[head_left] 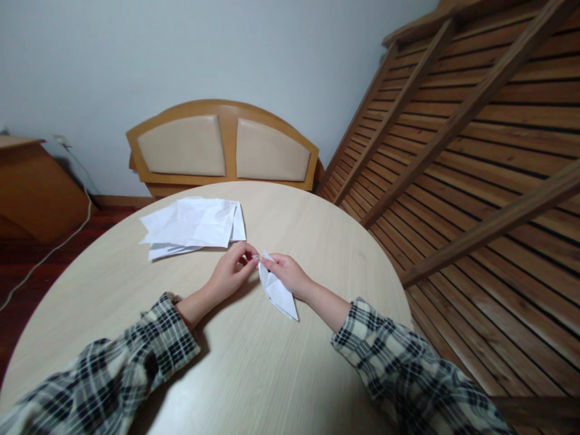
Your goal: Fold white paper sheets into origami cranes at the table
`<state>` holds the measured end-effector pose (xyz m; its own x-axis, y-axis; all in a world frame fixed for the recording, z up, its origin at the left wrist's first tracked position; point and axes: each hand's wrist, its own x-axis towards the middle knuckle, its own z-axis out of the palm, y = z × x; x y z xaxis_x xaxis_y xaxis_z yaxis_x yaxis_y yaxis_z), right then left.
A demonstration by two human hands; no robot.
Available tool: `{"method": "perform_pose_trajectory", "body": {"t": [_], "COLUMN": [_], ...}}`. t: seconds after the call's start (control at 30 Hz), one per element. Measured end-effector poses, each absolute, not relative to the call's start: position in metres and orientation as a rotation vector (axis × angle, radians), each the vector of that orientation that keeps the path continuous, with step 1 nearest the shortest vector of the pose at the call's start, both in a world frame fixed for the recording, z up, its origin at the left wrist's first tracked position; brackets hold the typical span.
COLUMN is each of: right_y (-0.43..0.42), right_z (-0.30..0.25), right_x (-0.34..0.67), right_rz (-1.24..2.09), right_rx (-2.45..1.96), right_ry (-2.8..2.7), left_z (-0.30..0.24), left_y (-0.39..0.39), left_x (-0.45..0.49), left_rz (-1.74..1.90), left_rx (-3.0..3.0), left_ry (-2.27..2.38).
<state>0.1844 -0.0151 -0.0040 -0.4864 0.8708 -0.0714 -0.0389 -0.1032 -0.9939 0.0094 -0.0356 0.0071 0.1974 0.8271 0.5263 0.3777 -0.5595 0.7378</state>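
Note:
A piece of folded white paper is held just above the round table, its pointed end angled down toward me on the right. My right hand grips its upper part between thumb and fingers. My left hand is closed in a pinch on a small tip at the paper's upper left end. The fingertips of both hands nearly meet there, and the exact fold between them is too small to make out. Just beyond my left hand lies a stack of creased white paper sheets.
The round pale wooden table fills the middle. Behind it stands a headboard with two cream panels against the wall. A slatted wooden frame leans along the right. At left are a wooden cabinet and a white cable.

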Motion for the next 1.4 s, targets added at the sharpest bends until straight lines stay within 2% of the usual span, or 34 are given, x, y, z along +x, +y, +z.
{"method": "perform_pose_trajectory", "body": {"t": [0.33,0.7,1.1,1.4], "right_y": [-0.017,-0.026,-0.028,-0.027], "right_z": [-0.014,-0.006,-0.006,-0.004], "right_x": [0.183,0.182,0.182,0.179], "right_rz": [1.336,1.207,1.307,1.513], "right_rx": [-0.983,-1.004,-0.99,-0.957], "right_ry": [-1.578,-1.559,-1.447,-1.24], "left_z": [0.011,0.01,0.01,0.009], "left_y": [-0.035,-0.039,-0.041,-0.041], "left_x": [0.007,0.006,0.007,0.007], "left_rz": [1.393,1.429,1.392,1.31], "left_rx": [2.338,2.353,2.388,2.432], "left_ry": [1.162,1.163,1.17,1.184]}}
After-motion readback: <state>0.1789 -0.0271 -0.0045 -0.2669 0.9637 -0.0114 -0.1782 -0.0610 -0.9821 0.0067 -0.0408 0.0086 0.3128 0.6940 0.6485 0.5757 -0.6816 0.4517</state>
